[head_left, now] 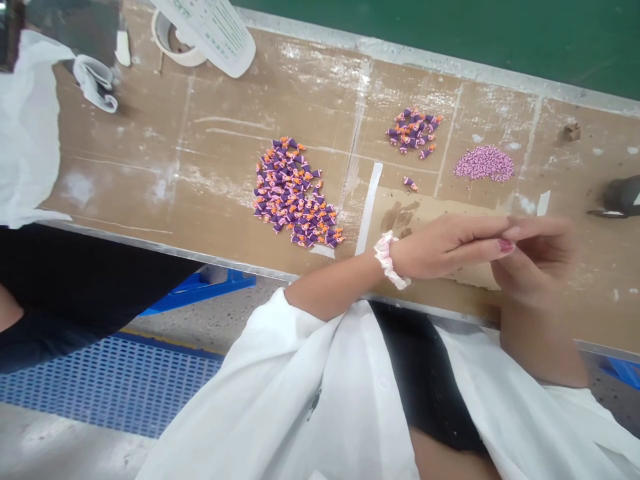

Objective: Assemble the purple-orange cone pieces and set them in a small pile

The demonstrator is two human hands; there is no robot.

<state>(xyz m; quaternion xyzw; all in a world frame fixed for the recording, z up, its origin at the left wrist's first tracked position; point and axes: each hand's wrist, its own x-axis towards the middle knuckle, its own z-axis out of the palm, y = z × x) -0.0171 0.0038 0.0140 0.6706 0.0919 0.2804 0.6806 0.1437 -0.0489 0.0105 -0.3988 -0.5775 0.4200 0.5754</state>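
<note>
My left hand (450, 248) and my right hand (537, 257) meet above the near edge of the brown table (210, 167). The fingers of both are pressed together in a pinch, and whatever is between them is too small and blurred to name. A white scrunchie (390, 260) circles my left wrist. A large heap of small purple and orange pieces (295, 197) lies left of my hands. A smaller heap of the same pieces (414, 130) sits further back, with one stray piece (410, 182) nearer. A pile of tiny pink pieces (484, 164) lies to its right.
A roll of tape (175, 41) and a white plastic object (215, 30) sit at the far left of the table. Another person in a white sleeve (25, 127) is at the left. A dark tool (620, 198) lies at the right edge. A blue grid crate (115, 380) is below the table.
</note>
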